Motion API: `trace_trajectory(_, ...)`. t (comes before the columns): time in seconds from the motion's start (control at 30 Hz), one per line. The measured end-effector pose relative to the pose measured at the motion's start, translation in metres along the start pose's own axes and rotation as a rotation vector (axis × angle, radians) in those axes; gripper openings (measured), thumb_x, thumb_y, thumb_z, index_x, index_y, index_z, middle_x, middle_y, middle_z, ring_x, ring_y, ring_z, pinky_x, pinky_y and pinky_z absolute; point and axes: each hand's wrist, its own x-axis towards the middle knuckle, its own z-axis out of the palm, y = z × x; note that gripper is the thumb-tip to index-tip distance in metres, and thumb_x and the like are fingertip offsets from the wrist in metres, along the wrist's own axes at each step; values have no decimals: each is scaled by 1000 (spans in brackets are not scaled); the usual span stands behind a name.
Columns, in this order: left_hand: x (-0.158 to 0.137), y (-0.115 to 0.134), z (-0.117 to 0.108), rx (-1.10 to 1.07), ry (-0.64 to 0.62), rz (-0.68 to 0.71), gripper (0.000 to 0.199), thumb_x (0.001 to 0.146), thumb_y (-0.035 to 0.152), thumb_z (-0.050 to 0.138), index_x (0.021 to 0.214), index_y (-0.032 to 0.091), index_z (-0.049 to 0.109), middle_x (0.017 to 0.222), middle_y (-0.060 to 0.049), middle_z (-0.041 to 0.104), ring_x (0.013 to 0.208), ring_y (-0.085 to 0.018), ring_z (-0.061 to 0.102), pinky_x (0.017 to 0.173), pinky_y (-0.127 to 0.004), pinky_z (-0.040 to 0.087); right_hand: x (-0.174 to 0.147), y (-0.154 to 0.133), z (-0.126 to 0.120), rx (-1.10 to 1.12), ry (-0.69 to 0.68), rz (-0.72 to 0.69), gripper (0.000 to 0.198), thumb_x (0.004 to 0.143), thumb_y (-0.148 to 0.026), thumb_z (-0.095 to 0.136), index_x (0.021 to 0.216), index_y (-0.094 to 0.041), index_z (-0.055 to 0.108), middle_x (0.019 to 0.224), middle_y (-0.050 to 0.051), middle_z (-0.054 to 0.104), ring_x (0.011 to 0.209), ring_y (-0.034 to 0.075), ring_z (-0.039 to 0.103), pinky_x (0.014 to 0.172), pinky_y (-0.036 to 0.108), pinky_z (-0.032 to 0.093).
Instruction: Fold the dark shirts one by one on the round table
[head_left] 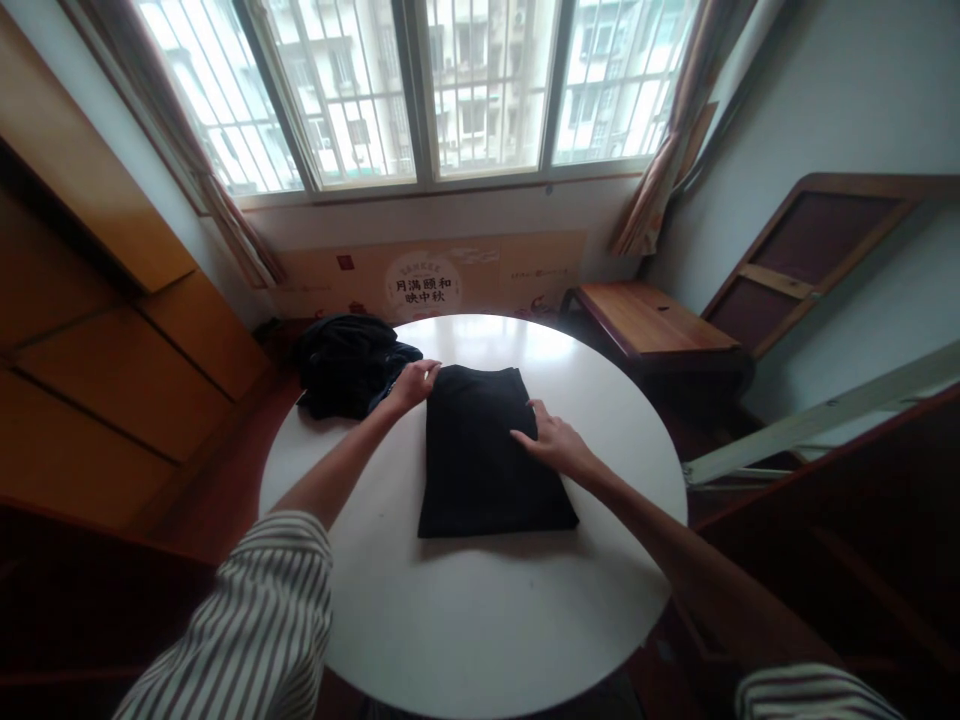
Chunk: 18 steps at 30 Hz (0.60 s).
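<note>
From where I stand, the near part of the round white table (pixel 450 620) gives lots of room. Next comes the folded black cloth (pixel 491 480), in the middle, longer from near to far than side to side. The right hand (pixel 556 442) is on its right edge, thumb and fingers spread. Farther off, the left hand (pixel 415 385) is by its far left corner, fingertips close together; I can't tell if they pinch it. A dark pile of clothes (pixel 346 365) crowds the left side, so the right has more room.

Head cam, fwd/down over tbl (pixel 487 620)
</note>
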Motion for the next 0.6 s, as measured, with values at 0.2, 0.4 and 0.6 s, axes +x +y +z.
trace_trajectory(0.2,36,-45,18,-23,-53,-78,31,85,37,65,100,12,77,101,-11,76,94,-25,71,90,-33,54,-65,14,8,292,-10,-69,74,90,-44,56,151,-16,25,69,0,60,71,24,62,67,31,45)
trace_trajectory(0.4,46,-52,24,61,-24,-125,22,85,27,64,96,13,78,97,-9,77,89,-22,71,84,-28,53,-86,25,7,565,-111,-46,80,84,-53,57,145,-9,31,59,-7,46,53,17,47,53,28,37)
trace_trajectory(0.6,46,-49,19,160,12,-158,22,88,24,60,94,12,77,96,-11,76,90,-23,69,86,-29,50,-92,31,12,583,-166,-42,64,85,-55,54,139,-23,42,62,-2,51,55,19,52,49,30,39)
